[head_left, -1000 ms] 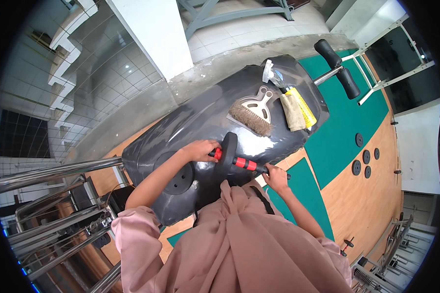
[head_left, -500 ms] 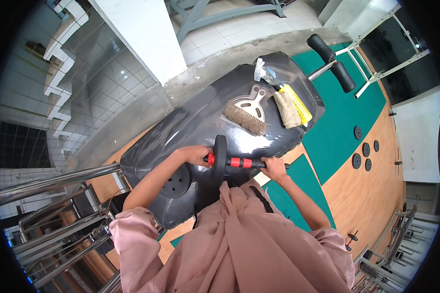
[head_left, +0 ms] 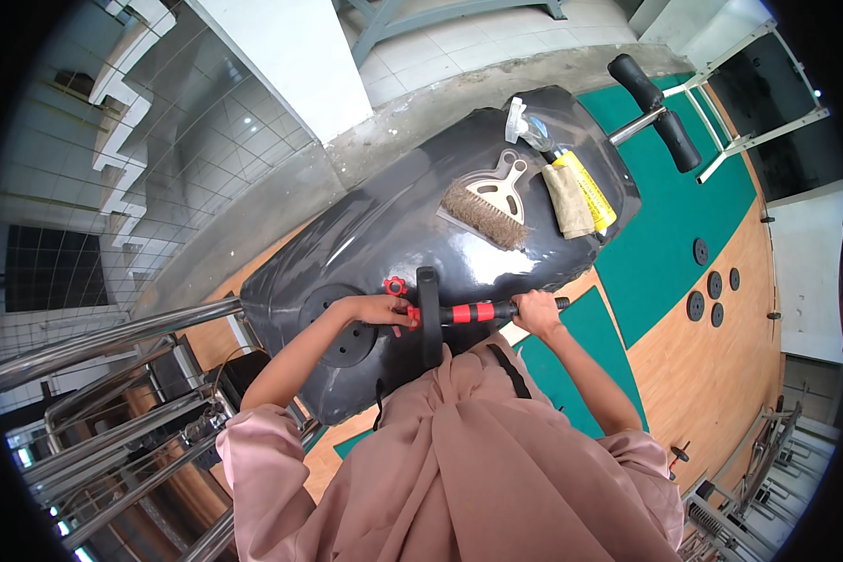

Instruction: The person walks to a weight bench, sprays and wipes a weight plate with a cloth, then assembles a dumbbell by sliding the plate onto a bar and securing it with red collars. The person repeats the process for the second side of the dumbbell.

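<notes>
A dumbbell with a red-and-black bar (head_left: 468, 313) lies crosswise in front of my body. One black weight plate (head_left: 428, 323), seen almost edge-on, sits toward its left end. My right hand (head_left: 538, 313) is closed around the black right part of the bar. At the left end, the fingers of my left hand (head_left: 377, 310) close on a red end piece (head_left: 413, 317) beside the plate; they partly hide it. A red star-shaped nut (head_left: 395, 286) shows just beyond that hand. Under my left wrist, another round black plate (head_left: 332, 348) lies flat on the black-covered bench (head_left: 375, 220).
Farther along the bench lie a brush (head_left: 485, 217) with a dustpan (head_left: 504, 178), a yellow-labelled spray bottle (head_left: 585, 192) and a beige cloth (head_left: 568, 201). A padded roller (head_left: 663, 122) juts out beyond. Small plates (head_left: 715, 284) rest on the floor at right; metal bars (head_left: 112, 342) stand at left.
The view has shifted slightly, so the bench and its items appear farther right. The red star-shaped nut now shows beyond my left hand. My right hand still grips the bar.
</notes>
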`<state>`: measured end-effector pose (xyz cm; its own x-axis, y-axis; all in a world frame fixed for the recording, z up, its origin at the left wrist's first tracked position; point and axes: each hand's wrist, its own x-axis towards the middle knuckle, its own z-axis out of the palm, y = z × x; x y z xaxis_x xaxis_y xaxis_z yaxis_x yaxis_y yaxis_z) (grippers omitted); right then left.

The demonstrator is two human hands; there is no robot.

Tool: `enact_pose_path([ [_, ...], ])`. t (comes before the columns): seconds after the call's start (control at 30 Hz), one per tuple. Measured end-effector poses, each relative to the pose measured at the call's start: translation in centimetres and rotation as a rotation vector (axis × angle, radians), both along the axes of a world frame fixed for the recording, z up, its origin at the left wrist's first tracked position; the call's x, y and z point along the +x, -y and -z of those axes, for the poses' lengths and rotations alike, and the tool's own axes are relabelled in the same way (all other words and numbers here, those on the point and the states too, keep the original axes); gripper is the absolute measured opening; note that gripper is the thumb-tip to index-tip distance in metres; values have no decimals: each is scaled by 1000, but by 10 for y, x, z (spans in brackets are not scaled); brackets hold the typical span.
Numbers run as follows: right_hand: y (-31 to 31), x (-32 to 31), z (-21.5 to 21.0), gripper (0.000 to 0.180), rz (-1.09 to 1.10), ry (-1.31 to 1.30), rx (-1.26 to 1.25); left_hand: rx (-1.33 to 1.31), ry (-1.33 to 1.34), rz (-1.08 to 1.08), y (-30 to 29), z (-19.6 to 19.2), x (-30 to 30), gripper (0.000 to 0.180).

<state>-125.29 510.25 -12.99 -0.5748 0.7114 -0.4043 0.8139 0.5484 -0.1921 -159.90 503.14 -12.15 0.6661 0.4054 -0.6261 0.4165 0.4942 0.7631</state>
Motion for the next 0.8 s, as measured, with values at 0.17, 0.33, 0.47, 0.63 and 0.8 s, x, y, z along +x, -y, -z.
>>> enact_pose_path([
  [0.17, -9, -5, -3, 17, -23, 8, 2, 123, -53, -4, 4, 2, 1, 31],
  [0.33, -16, -10, -11, 14, -50, 18, -20, 14, 113, -107, 6, 27, -2, 25],
  [0.47, -14, -14, -7, 15, -52, 23, -90, -76, 123, -92, 6, 32, -10, 24],
  [0.63, -15, -21, -11, 18, -76, 73, -132, -149, 187, -151, 23, 45, -13, 27],
  [0.8, -24, -25, -12, 19, -101, 86, -153, -152, 215, -206, 23, 46, -14, 23],
])
